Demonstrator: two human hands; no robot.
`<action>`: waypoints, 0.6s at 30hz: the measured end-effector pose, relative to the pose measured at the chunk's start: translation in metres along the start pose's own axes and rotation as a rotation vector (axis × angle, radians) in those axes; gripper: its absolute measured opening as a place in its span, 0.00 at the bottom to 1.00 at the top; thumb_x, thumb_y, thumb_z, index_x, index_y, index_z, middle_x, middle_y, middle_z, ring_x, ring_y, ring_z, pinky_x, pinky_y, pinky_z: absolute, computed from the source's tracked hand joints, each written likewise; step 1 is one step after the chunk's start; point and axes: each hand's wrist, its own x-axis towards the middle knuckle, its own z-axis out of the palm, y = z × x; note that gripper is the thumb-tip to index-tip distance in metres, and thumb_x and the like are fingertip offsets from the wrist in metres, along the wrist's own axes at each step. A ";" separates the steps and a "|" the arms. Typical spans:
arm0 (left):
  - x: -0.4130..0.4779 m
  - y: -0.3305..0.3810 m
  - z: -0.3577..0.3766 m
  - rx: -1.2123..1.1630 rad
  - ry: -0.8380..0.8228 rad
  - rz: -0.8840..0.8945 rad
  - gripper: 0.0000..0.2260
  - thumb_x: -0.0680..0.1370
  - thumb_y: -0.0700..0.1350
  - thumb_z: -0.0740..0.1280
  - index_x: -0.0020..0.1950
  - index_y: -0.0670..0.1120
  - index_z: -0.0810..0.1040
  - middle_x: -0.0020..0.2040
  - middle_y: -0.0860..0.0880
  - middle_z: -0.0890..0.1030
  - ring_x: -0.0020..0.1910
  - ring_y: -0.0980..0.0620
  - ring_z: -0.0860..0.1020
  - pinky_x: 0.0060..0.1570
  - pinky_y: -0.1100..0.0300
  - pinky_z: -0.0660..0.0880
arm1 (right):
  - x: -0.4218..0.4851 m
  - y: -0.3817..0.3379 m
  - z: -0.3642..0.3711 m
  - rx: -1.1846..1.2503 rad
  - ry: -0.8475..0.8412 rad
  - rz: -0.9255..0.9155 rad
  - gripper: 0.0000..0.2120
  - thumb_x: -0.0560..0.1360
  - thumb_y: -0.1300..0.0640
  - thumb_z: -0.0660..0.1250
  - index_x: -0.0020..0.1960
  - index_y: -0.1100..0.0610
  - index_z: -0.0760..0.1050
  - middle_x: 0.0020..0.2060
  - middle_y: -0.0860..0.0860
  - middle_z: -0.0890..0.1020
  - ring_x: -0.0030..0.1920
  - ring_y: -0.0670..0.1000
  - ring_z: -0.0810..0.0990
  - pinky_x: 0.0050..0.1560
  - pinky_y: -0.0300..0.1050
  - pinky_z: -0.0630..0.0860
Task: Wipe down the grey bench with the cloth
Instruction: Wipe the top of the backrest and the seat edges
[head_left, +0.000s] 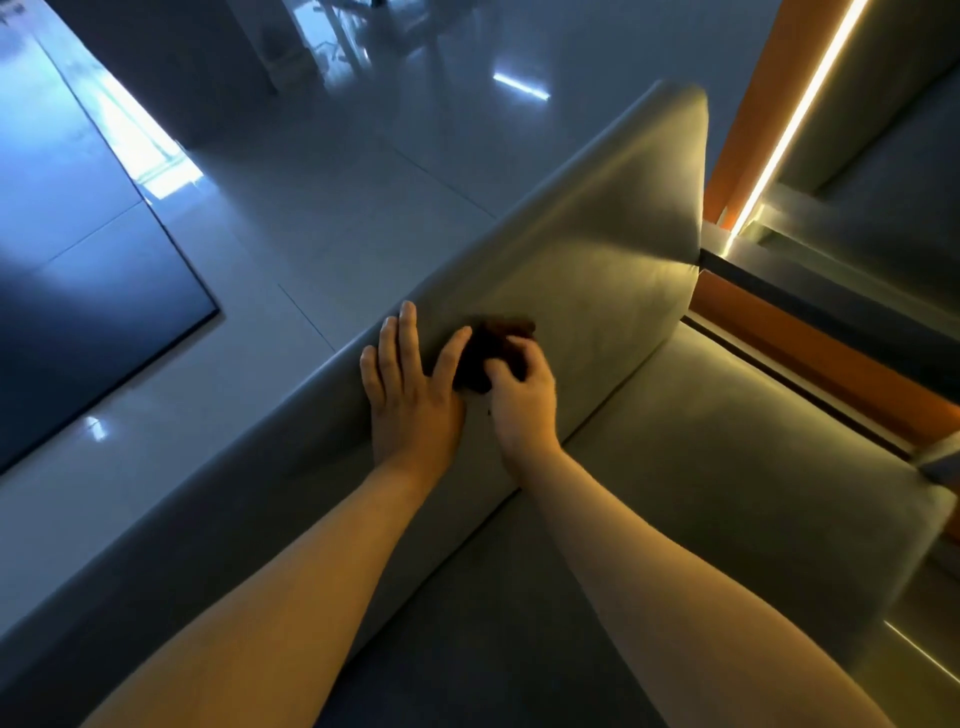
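Left hand (410, 395) lies flat, fingers straight, on the padded grey worktop (597, 249). Right hand (522, 397) grips a dark crumpled cloth (480, 353); it touches the padding.

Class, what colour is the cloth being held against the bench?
Dark brown, nearly black; the cloth shows best in the head view, gripped by the right hand.

Dim room; a warm light strip (795, 119) glows at right, glare streaks the floor (311, 208), edges bend and blur.
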 end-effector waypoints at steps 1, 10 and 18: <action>-0.001 0.000 0.001 -0.004 0.006 -0.004 0.31 0.78 0.44 0.67 0.79 0.56 0.61 0.81 0.37 0.52 0.80 0.35 0.51 0.76 0.37 0.47 | 0.012 -0.010 -0.004 0.052 0.087 -0.008 0.12 0.75 0.56 0.68 0.58 0.49 0.78 0.56 0.55 0.81 0.56 0.56 0.81 0.60 0.60 0.79; 0.002 -0.003 0.012 -0.052 0.064 -0.010 0.39 0.77 0.45 0.65 0.83 0.45 0.48 0.82 0.38 0.52 0.80 0.37 0.51 0.76 0.37 0.50 | 0.021 -0.008 0.006 0.074 -0.084 0.107 0.13 0.82 0.59 0.61 0.64 0.46 0.69 0.56 0.56 0.80 0.55 0.56 0.80 0.54 0.55 0.77; 0.002 -0.005 0.007 -0.093 -0.018 0.007 0.38 0.79 0.41 0.62 0.83 0.44 0.43 0.82 0.40 0.47 0.82 0.40 0.46 0.78 0.40 0.44 | -0.005 0.012 0.001 -0.061 -0.110 0.099 0.06 0.80 0.58 0.66 0.55 0.49 0.75 0.58 0.52 0.75 0.52 0.49 0.79 0.50 0.43 0.79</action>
